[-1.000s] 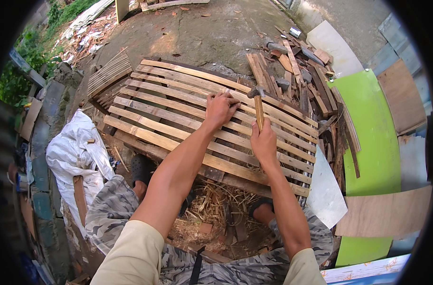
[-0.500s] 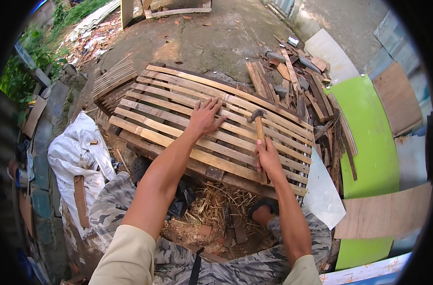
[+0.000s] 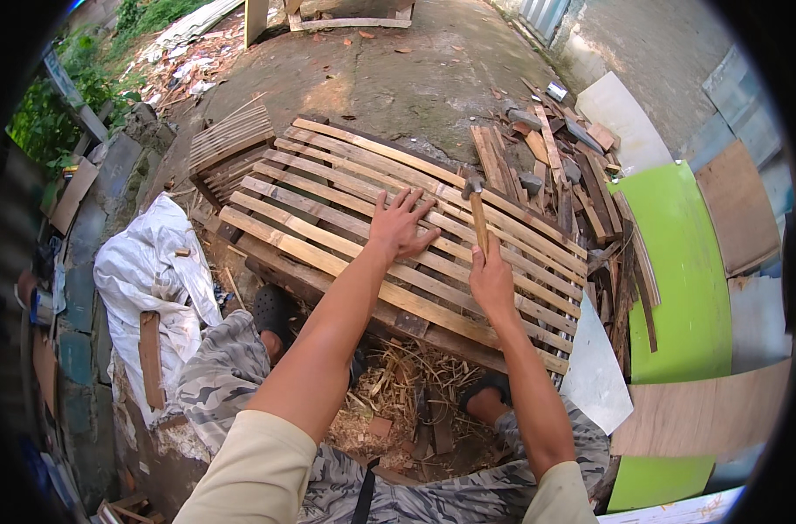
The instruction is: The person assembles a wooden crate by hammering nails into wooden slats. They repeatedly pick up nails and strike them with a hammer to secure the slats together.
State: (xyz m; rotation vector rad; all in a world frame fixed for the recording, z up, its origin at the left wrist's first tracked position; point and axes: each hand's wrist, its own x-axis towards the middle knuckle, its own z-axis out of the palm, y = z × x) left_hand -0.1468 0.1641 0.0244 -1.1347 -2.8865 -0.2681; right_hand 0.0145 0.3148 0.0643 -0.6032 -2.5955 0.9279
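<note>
In front of me lies a slatted panel (image 3: pixel 319 253), made of long bamboo strips set side by side across dark wooden crosspieces. My left hand (image 3: pixel 401 227) rests palm down on the middle strips, its fingers spread. A claw hammer (image 3: pixel 478 214) with a wooden handle is gripped in my right hand (image 3: pixel 490 278). Its dark metal head points away from me, over the far strips. Whether the head touches a strip I cannot tell. Any nail under my left fingers is hidden.
A smaller slatted piece (image 3: pixel 234 144) stands off the panel's far left corner. Scrap wood and stones (image 3: pixel 581 183) are heaped at the right, beside a lime-green sheet (image 3: pixel 677 271). A white sack (image 3: pixel 149 262) lies at the left. Shavings (image 3: pixel 398 384) cover the ground between my feet.
My right hand and the hammer have moved away from me, toward the panel's far edge. My left hand stays on the strips with fingers spread. The whole view has shifted slightly.
</note>
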